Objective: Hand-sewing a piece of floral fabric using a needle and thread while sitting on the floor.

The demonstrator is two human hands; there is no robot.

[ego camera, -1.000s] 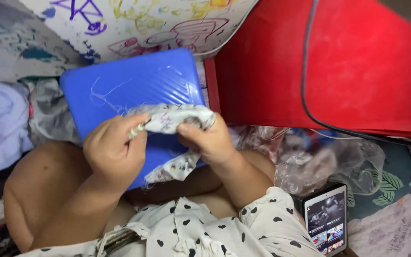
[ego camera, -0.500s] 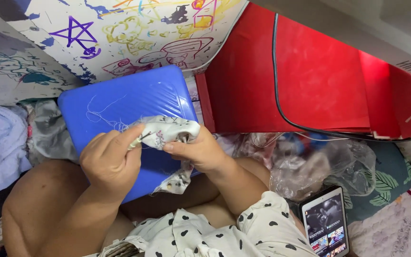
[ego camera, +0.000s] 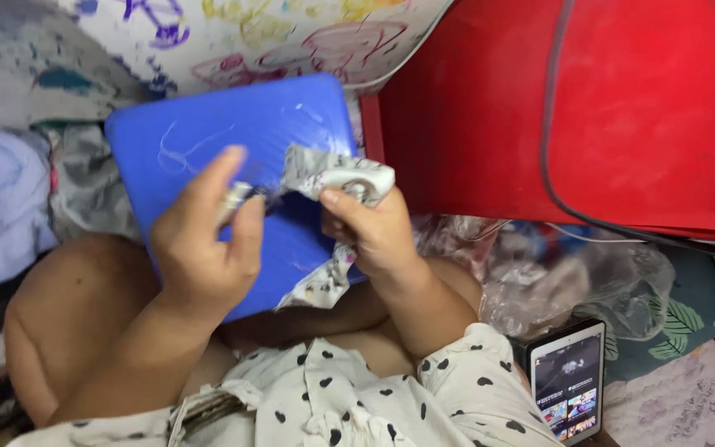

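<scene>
Room: we see tight quarters. Red panel (ego camera: 622, 108) walls off the right, scribbled sheet (ego camera: 291, 33) closes the top, pile of clothes (ego camera: 2, 207) crowds the left. Blue board (ego camera: 233, 141) rests across the lap, tilted, its near corner under the hands.
Edges: board's right edge sits just beside the red panel's left edge; a black cable (ego camera: 552, 149) hangs down over the red face.
Cloth: patterned cloth strip (ego camera: 337, 178) lies over the board's right half, bunched at the top, a tail hanging down past the board's lower edge. Long axis runs approx. top to bottom, leaning a bit left at the tail.
Left hand (ego camera: 204, 244): raised over the board, fingers curled, thumb and forefinger pinching the strip's left end; wrist bent back, forearm coming up from lower left. Blurred, so grip detail unclear.
Right hand (ego camera: 370, 232): clenched round the strip's bunched part, thumb on top, knuckles toward us, forearm from lower right.
Nearby: crumpled clear plastic bag (ego camera: 589, 281) right of the knee; phone (ego camera: 568, 381) w/ lit screen propped below it.
</scene>
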